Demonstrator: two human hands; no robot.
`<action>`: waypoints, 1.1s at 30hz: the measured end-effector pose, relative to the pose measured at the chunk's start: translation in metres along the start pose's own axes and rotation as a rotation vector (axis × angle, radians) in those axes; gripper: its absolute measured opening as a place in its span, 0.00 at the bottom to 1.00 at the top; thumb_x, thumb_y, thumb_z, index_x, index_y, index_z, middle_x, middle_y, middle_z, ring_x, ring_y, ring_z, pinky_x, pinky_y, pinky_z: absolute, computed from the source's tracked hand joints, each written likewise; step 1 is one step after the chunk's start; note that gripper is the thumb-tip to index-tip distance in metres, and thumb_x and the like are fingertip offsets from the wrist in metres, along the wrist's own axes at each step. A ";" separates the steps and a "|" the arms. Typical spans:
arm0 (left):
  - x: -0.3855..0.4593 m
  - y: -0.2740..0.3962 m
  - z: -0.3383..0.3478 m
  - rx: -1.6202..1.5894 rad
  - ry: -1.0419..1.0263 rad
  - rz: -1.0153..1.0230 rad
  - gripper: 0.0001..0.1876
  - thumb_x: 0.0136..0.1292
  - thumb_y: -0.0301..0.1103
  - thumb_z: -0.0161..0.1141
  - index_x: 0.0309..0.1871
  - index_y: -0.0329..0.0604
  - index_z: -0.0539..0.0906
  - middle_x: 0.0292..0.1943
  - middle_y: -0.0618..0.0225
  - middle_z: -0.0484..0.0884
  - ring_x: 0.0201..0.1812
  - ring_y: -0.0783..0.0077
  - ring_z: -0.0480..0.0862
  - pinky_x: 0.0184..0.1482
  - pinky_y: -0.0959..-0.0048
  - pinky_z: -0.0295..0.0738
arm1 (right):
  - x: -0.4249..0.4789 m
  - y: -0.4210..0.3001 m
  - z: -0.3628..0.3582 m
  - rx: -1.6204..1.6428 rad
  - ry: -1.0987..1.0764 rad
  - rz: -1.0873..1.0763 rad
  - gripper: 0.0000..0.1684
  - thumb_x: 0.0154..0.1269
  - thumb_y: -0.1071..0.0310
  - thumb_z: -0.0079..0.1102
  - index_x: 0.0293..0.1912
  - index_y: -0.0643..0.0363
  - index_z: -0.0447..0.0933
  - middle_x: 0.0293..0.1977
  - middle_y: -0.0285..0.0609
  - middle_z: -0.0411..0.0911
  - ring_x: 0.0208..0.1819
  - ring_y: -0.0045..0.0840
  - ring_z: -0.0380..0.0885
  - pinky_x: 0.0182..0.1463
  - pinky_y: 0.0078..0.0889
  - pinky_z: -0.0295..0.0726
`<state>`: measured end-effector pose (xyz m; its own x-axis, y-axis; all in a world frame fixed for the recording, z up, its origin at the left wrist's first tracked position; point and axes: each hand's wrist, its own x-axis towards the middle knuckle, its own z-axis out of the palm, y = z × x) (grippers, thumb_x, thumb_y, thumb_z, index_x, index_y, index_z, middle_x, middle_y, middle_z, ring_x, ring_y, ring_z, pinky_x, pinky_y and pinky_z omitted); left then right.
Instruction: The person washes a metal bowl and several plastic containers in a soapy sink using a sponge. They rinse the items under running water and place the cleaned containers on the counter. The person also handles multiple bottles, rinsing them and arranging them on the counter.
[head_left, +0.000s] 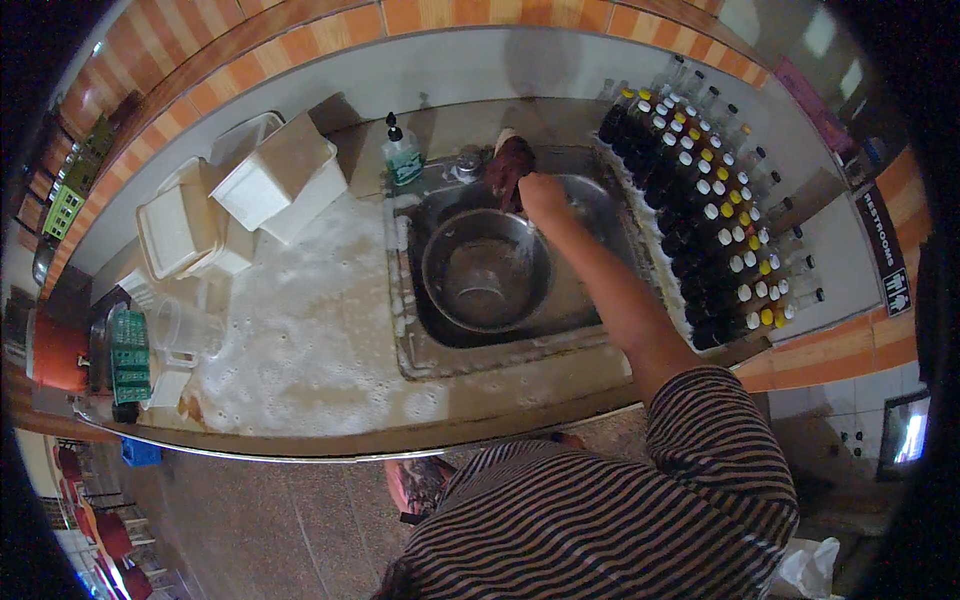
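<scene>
My right hand (544, 199) reaches over the sink, beside a dark reddish-brown item (512, 166) at the sink's back edge that looks like cloth. The fingers are turned away, so their grip is hidden. Just below the hand, water (525, 251) streams into a round metal basin (487, 319). This basin stands in the metal sink (600, 307) and holds water, with a curved, clear shape (480, 283) showing in it. A metal fitting (466, 169) sits on the sink's back rim. My left hand is out of view.
Foamy water covers the counter (300, 330) at left. White plastic tubs (277, 172), a clear jug (180, 326) and a green basket (131, 352) stand there. A soap pump bottle (403, 157) is behind the sink. Many capped bottles (705, 187) crowd the right side.
</scene>
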<state>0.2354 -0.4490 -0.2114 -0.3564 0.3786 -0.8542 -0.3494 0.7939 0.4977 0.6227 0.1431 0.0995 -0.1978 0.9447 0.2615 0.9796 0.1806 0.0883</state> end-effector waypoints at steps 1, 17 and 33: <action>-0.001 -0.002 -0.001 -0.012 0.004 -0.002 0.08 0.57 0.41 0.51 0.28 0.49 0.74 0.23 0.70 0.73 0.29 0.67 0.75 0.32 0.66 0.70 | 0.000 0.000 -0.002 0.006 -0.008 0.009 0.09 0.50 0.72 0.51 0.26 0.62 0.80 0.28 0.51 0.79 0.31 0.41 0.80 0.34 0.43 0.79; -0.003 -0.001 -0.021 -0.156 0.025 0.048 0.07 0.57 0.38 0.50 0.24 0.49 0.71 0.18 0.70 0.70 0.26 0.68 0.72 0.30 0.66 0.67 | 0.001 0.002 -0.011 0.054 -0.014 0.035 0.05 0.48 0.71 0.56 0.26 0.60 0.79 0.27 0.51 0.78 0.31 0.40 0.80 0.33 0.41 0.78; -0.004 0.205 -0.112 -0.523 0.915 0.743 0.12 0.55 0.28 0.50 0.45 0.43 0.72 0.39 0.65 0.72 0.36 0.67 0.72 0.40 0.67 0.69 | -0.079 -0.002 0.016 0.193 0.124 -0.014 0.45 0.53 0.66 0.59 0.67 0.53 0.47 0.68 0.49 0.44 0.67 0.44 0.50 0.63 0.41 0.60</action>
<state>0.0679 -0.3415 -0.0892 -0.9991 0.0194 -0.0384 -0.0344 0.1761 0.9838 0.6371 0.0723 0.0629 -0.2031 0.9029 0.3790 0.9631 0.2541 -0.0892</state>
